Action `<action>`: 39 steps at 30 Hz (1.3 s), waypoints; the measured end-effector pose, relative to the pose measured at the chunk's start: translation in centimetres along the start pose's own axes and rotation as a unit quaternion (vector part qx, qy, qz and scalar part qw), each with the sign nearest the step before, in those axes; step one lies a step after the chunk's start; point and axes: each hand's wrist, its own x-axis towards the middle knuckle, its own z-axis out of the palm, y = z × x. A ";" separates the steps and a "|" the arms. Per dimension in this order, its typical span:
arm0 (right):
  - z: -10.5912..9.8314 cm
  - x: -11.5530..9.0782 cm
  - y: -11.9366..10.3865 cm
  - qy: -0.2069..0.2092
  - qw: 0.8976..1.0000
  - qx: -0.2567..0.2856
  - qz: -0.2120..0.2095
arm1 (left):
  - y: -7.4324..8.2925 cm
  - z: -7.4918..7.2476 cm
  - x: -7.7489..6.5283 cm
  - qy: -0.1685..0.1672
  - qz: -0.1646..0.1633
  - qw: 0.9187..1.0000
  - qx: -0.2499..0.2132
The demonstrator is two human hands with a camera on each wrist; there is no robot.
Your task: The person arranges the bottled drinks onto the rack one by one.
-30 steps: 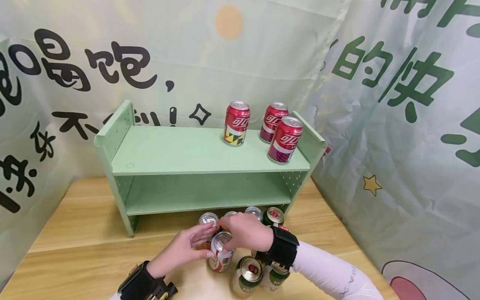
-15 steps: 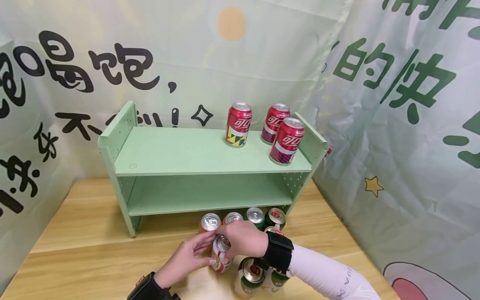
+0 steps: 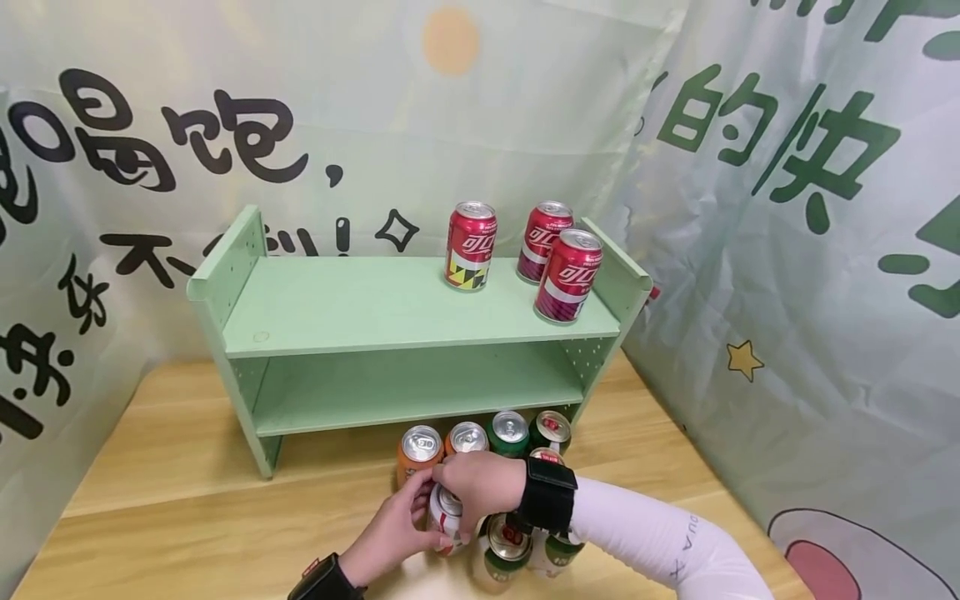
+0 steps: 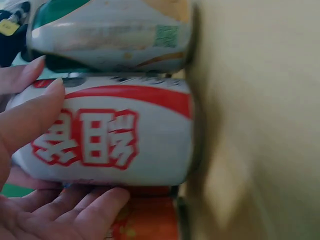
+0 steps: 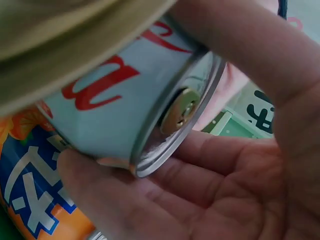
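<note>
While our left hand (image 3: 396, 529) wraps thumb and fingers round the white can (image 3: 446, 518) and our right hand (image 3: 483, 487) grasps it near the top, we should hold it upright and squeeze lightly, since its smooth metal wall probably dents. It is just in front of an orange can (image 3: 414, 467) and close beside a green-and-white can (image 3: 506, 546), so small, level shifts seem safest. We cannot tell whether its base touches the pale, wood-grained worktop (image 3: 187, 517). Its neck tapers to a raised silvery rim; behind stands a flat-boarded green shelf (image 3: 352, 304).
</note>
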 end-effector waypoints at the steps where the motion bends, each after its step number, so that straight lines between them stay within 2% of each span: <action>1: 0.1 0.0 -0.1 -0.002 1.000 -0.004 0.000 | -0.1 0.1 -0.1 -0.003 -0.003 1.000 -0.008; 3: 0.1 0.0 -0.2 -0.005 1.000 -0.011 0.002 | -0.3 0.4 -0.1 -0.002 -0.007 1.000 -0.015; 6: 0.1 0.0 -0.2 -0.008 1.000 -0.014 0.001 | -0.4 0.8 -0.1 0.002 -0.017 1.000 0.002; 10: 0.3 0.1 -0.2 -0.011 1.000 -0.024 -0.003 | -0.9 1.4 -0.1 0.004 -0.031 0.997 0.074; 13: 0.6 0.1 -0.3 -0.012 0.999 -0.037 -0.002 | -1.4 1.8 -0.1 0.003 -0.036 0.994 0.107; 18: 0.7 0.2 -0.6 -0.009 0.998 -0.060 -0.019 | -1.6 1.9 -0.4 0.010 -0.042 0.992 0.123; 25: 0.2 -0.2 -0.6 -0.004 0.997 -0.063 -0.043 | -1.1 1.8 -0.8 0.026 -0.046 0.989 0.139; 30: -0.8 -0.8 -0.5 0.011 0.997 -0.060 -0.054 | -0.1 1.7 -0.6 0.057 -0.033 0.986 0.156; 34: -1.9 -1.2 -0.1 0.029 0.996 -0.052 -0.065 | 1.4 1.4 -0.3 0.073 -0.021 0.984 0.162; 39: -3.3 -2.0 0.2 0.064 0.995 -0.040 -0.068 | 3.1 0.8 0.0 0.097 -0.001 0.978 0.186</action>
